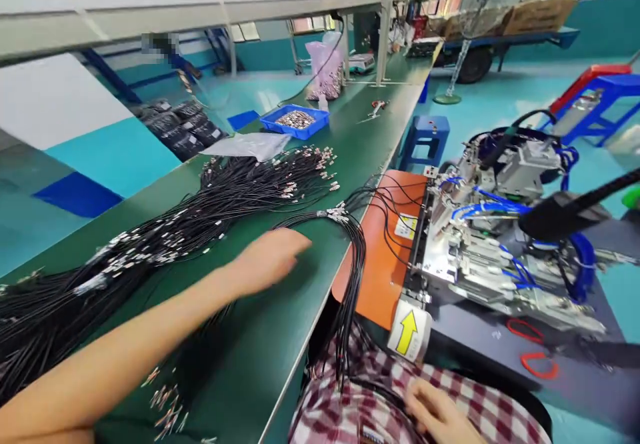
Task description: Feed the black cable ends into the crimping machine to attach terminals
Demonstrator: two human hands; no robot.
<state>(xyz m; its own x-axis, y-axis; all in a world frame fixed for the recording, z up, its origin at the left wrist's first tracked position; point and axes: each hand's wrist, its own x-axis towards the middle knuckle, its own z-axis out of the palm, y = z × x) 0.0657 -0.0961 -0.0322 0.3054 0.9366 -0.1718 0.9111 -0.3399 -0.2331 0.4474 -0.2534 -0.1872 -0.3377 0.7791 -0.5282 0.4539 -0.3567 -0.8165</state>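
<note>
My left hand [270,257] reaches out over the green table [280,337], smeared by motion, just short of a thin bundle of black cables [353,277] that hangs over the table edge onto my lap. A big heap of black cables with metal ends [200,217] lies to its left. My right hand [437,414] rests low on my plaid-clad lap [350,411], fingers curled near a thin black cable; what they hold is hidden.
A crimping machine with blue hoses [490,231] and an orange plate [385,251] stands right of the table. A blue tray of small metal parts [296,121], a plastic bag [327,67] and grey sheets [250,144] lie farther along. A blue stool [425,137] stands beyond.
</note>
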